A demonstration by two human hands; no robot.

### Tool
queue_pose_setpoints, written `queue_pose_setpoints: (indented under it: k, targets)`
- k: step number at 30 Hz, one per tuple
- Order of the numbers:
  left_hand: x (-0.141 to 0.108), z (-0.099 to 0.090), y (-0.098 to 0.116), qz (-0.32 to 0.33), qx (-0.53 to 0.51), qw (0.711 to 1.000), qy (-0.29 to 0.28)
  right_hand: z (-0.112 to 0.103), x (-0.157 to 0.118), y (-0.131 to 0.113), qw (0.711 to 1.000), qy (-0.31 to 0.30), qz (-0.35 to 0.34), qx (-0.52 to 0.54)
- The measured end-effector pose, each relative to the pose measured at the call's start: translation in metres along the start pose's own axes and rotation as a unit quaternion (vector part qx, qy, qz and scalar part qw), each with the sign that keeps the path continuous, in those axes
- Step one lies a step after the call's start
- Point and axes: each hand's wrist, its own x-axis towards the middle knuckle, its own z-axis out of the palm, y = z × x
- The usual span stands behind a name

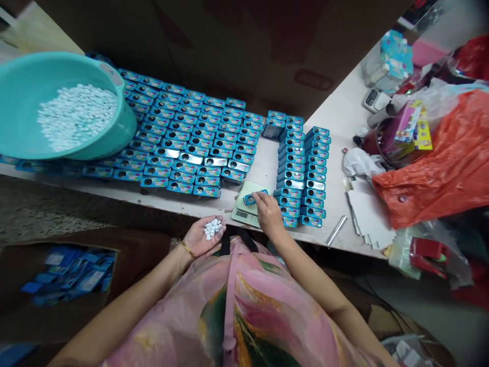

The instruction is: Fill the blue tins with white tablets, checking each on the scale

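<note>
A large brown box is standing at the far side of the pale table, and a teal basin is holding white tablets at the left. Blue tins are filling the table's middle, with two more columns running near to far on the right; their lids are showing small pale lettering, too small to read. An orange bag is lying far right. A light green scale is sitting at the near edge. Your right hand is pinching the right end of a single tin over it, the tin lying just beyond your fingertips. Your left hand is opening palm up, cupping small white tablets.
</note>
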Motion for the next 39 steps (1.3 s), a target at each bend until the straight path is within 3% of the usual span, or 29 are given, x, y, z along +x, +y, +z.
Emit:
queue_pose_setpoints:
  k: [3,6,10,14,21,24,27,31,35,39]
  targets:
    - [0.0,0.002,-0.004,0.006,-0.013,1.0,0.014,-0.003,-0.004,-0.029,0.995,-0.022,-0.077,0.064]
    - [0.0,0.001,-0.008,-0.018,-0.025,1.0,0.003,-0.002,-0.002,-0.067,0.97,-0.125,-0.195,0.079]
    - [-0.005,-0.004,-0.01,-0.039,-0.026,0.998,0.035,-0.004,0.009,-0.096,0.953,-0.203,-0.224,0.008]
    - [-0.012,-0.011,-0.012,-0.039,-0.027,0.998,0.048,-0.005,0.012,-0.1,0.936,-0.247,-0.249,0.009]
    - [-0.005,-0.009,-0.011,-0.015,-0.013,1.0,0.018,0.002,0.007,-0.085,0.948,-0.212,-0.214,0.103]
    - [0.001,-0.002,-0.009,0.004,-0.022,1.0,-0.012,-0.002,0.008,-0.058,0.969,-0.13,-0.127,0.169]
    - [0.004,0.004,-0.006,0.002,-0.02,1.0,-0.022,-0.008,0.014,-0.023,0.985,-0.066,-0.03,0.159]
    - [0.003,0.007,-0.003,0.021,-0.026,0.999,-0.02,-0.009,0.021,0.003,0.991,-0.102,-0.002,0.088]
    - [0.0,0.003,-0.005,0.023,-0.029,0.999,-0.02,-0.003,0.022,0.006,0.992,-0.122,-0.004,0.035]
    - [0.0,0.0,-0.009,0.016,-0.028,0.999,-0.01,-0.001,0.018,0.007,0.993,-0.096,0.007,0.063]
